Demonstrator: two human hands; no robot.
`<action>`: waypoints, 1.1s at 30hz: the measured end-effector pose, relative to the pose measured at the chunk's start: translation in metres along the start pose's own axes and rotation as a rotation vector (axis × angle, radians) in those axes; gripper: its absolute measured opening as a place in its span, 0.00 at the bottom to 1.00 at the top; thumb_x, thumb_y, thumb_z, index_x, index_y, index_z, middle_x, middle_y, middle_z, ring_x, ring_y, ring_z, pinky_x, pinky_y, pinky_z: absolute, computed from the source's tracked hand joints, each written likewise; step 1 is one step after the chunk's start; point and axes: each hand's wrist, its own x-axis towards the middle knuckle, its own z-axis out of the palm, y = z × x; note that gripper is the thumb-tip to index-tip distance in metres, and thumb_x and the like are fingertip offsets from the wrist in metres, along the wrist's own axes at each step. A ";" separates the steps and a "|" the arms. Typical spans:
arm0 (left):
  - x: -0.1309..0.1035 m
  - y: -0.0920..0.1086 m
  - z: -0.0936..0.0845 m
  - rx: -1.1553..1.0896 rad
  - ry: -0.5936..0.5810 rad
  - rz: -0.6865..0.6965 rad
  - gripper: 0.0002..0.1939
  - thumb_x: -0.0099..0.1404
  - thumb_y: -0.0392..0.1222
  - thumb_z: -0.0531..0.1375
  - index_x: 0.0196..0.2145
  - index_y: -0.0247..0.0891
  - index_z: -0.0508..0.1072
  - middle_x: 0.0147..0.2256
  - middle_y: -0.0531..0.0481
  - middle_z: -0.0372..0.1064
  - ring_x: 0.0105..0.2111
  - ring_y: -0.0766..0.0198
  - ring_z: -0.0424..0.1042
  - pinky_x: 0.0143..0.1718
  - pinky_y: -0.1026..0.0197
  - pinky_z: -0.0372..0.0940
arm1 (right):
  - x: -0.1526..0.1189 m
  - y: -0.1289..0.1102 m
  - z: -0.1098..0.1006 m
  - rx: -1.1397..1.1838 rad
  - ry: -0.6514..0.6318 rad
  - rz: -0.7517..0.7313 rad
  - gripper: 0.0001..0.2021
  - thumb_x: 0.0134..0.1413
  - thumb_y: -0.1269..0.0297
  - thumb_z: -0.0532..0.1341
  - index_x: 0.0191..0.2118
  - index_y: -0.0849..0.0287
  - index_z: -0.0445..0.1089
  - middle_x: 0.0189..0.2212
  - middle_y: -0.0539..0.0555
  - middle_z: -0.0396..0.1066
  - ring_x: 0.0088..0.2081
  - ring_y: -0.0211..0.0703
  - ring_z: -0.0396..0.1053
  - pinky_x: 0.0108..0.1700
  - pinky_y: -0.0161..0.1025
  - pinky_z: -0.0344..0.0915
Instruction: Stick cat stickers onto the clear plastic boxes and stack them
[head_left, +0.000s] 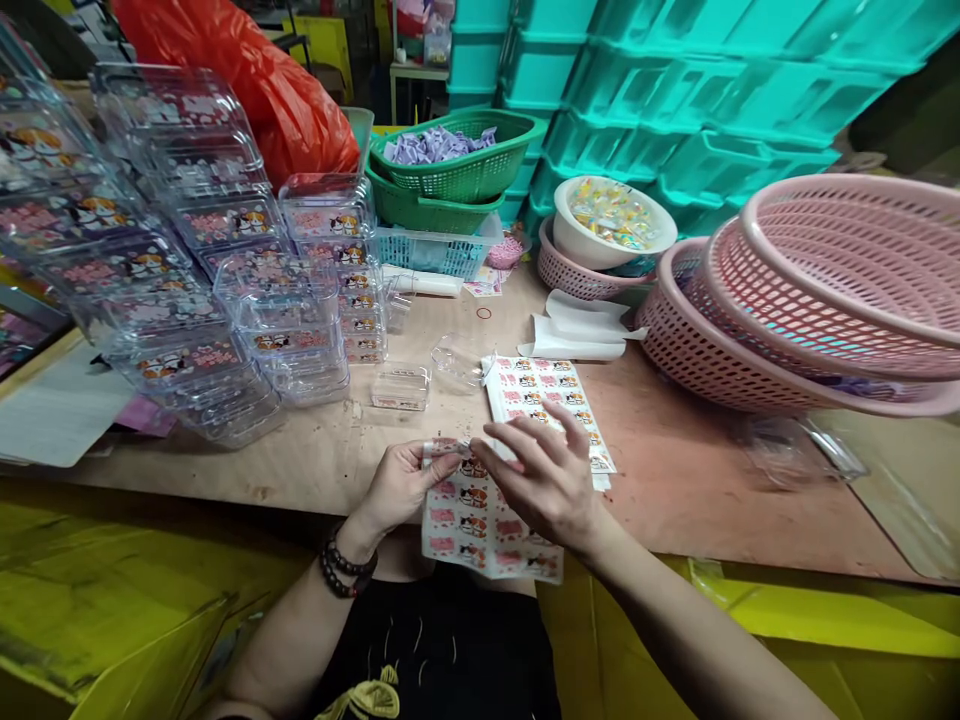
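Observation:
A sheet of cat-and-pink stickers (472, 525) hangs over the table's front edge, above my lap. My left hand (401, 485) grips it at the upper left corner, thumb on top. At the sheet's upper edge, my right hand (544, 475) pinches with thumb and forefinger while its other fingers fan upward. Whether a single sticker is lifted there is too small to tell. Beyond the hands lies a stack of similar sticker sheets (585, 400). A small clear plastic box (401, 387) stands behind my left hand, with a clear lid-like piece (457, 360) beside it.
Stacked clear boxes with cat stickers (247, 225) tower at left. White backing papers (577, 325) lie behind the sheets. Pink baskets (712, 320) crowd the right, near a white bowl of small packets (566, 225). Green baskets (510, 160) and teal crates (712, 90) stand behind.

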 end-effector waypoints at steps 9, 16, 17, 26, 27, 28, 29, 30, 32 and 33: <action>-0.001 -0.007 -0.011 0.010 -0.024 -0.122 0.24 0.50 0.56 0.73 0.34 0.31 0.80 0.29 0.44 0.78 0.28 0.60 0.75 0.34 0.59 0.70 | 0.017 0.058 0.041 0.482 0.028 1.009 0.17 0.62 0.56 0.60 0.55 0.52 0.73 0.44 0.58 0.75 0.42 0.48 0.72 0.46 0.48 0.68; 0.004 0.002 -0.028 -0.234 -0.103 0.024 0.12 0.50 0.43 0.66 0.18 0.33 0.71 0.18 0.51 0.65 0.19 0.69 0.62 0.21 0.66 0.58 | 0.038 0.080 0.099 0.254 -0.265 1.083 0.39 0.53 0.70 0.60 0.71 0.57 0.49 0.39 0.57 0.79 0.48 0.56 0.73 0.56 0.58 0.61; 0.008 0.004 -0.031 -0.274 -0.157 -0.014 0.14 0.52 0.47 0.64 0.20 0.33 0.72 0.18 0.51 0.63 0.17 0.70 0.59 0.18 0.66 0.55 | 0.037 0.076 0.096 0.242 -0.196 1.026 0.37 0.55 0.70 0.58 0.71 0.57 0.49 0.39 0.57 0.79 0.48 0.55 0.73 0.57 0.58 0.59; 0.013 0.021 -0.006 -0.097 -0.120 -0.189 0.39 0.57 0.70 0.61 0.55 0.39 0.69 0.29 0.49 0.74 0.11 0.77 0.51 0.12 0.68 0.38 | -0.012 0.049 0.031 0.461 -0.457 0.484 0.08 0.56 0.64 0.64 0.41 0.45 0.76 0.36 0.51 0.79 0.52 0.55 0.73 0.63 0.65 0.49; 0.011 0.022 -0.001 -0.069 -0.104 -0.189 0.39 0.56 0.68 0.63 0.56 0.38 0.68 0.28 0.50 0.73 0.11 0.78 0.51 0.12 0.68 0.39 | -0.013 0.046 0.026 0.469 -0.445 0.478 0.08 0.56 0.63 0.64 0.41 0.44 0.75 0.36 0.50 0.79 0.52 0.54 0.72 0.63 0.64 0.50; 0.010 0.023 0.004 -0.048 -0.095 -0.191 0.39 0.56 0.66 0.65 0.57 0.39 0.67 0.28 0.51 0.73 0.11 0.78 0.51 0.12 0.68 0.39 | -0.012 0.042 0.020 0.465 -0.404 0.484 0.09 0.56 0.62 0.64 0.43 0.44 0.75 0.38 0.51 0.79 0.52 0.54 0.71 0.63 0.64 0.50; 0.009 0.024 0.007 -0.035 -0.088 -0.192 0.39 0.56 0.64 0.66 0.57 0.39 0.65 0.28 0.52 0.73 0.11 0.78 0.51 0.12 0.68 0.40 | -0.008 0.038 0.014 0.465 -0.341 0.500 0.11 0.56 0.60 0.65 0.46 0.45 0.75 0.41 0.52 0.78 0.53 0.54 0.70 0.63 0.63 0.51; 0.009 0.023 0.009 -0.029 -0.079 -0.187 0.39 0.56 0.64 0.65 0.58 0.40 0.64 0.30 0.51 0.74 0.11 0.78 0.52 0.12 0.68 0.41 | -0.004 0.035 0.007 0.477 -0.258 0.528 0.14 0.55 0.58 0.66 0.48 0.47 0.74 0.46 0.55 0.76 0.55 0.54 0.68 0.63 0.61 0.53; 0.009 0.022 0.011 -0.028 -0.050 -0.147 0.39 0.56 0.65 0.65 0.56 0.40 0.62 0.36 0.48 0.75 0.12 0.78 0.54 0.12 0.69 0.43 | 0.007 0.028 -0.010 0.553 -0.084 0.629 0.17 0.53 0.53 0.68 0.48 0.50 0.74 0.54 0.59 0.69 0.58 0.55 0.65 0.61 0.57 0.59; 0.010 0.020 0.011 -0.025 -0.037 -0.118 0.39 0.56 0.65 0.65 0.55 0.40 0.61 0.39 0.46 0.76 0.13 0.79 0.54 0.13 0.69 0.45 | 0.012 0.026 -0.017 0.614 -0.026 0.701 0.16 0.52 0.50 0.68 0.44 0.51 0.75 0.56 0.59 0.67 0.58 0.55 0.64 0.57 0.54 0.63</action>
